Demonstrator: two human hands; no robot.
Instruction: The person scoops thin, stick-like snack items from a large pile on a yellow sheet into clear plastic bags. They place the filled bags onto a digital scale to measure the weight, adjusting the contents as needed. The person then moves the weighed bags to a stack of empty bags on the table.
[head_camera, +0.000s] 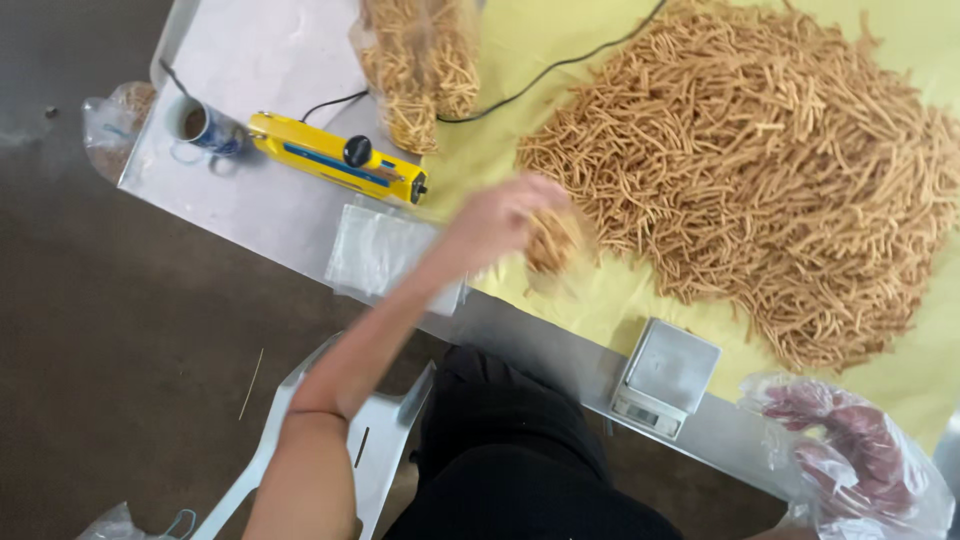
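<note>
Right at the near edge of the big heap of fried snack sticks (770, 190), the left hand (505, 215) is blurred but clearly curled around a small bunch of sticks (552, 240), fingers bent close over them rather than spread. The sticks are thin, golden-brown and crooked, piled loosely in a wide mound on a yellow sheet (560, 40) that covers the metal table (250, 60). The right hand (850, 450) sits well off from the heap's near side, at the table's edge, wrapped in a clear plastic bag (900, 495); it looks loosely bent inside the plastic, though how far the fingers close cannot be made out. Between that hand and the heap stands a small silver scale (668, 375), just beside the sheet's edge. On the other side of the heap from the scale lie a stack of empty clear bags (375, 250), a yellow heat sealer (335, 155) with a black cord, and a filled bag of sticks (420, 60). Farthest from the heap, a blue-patterned mug (200, 125) rests near the table's corner.
</note>
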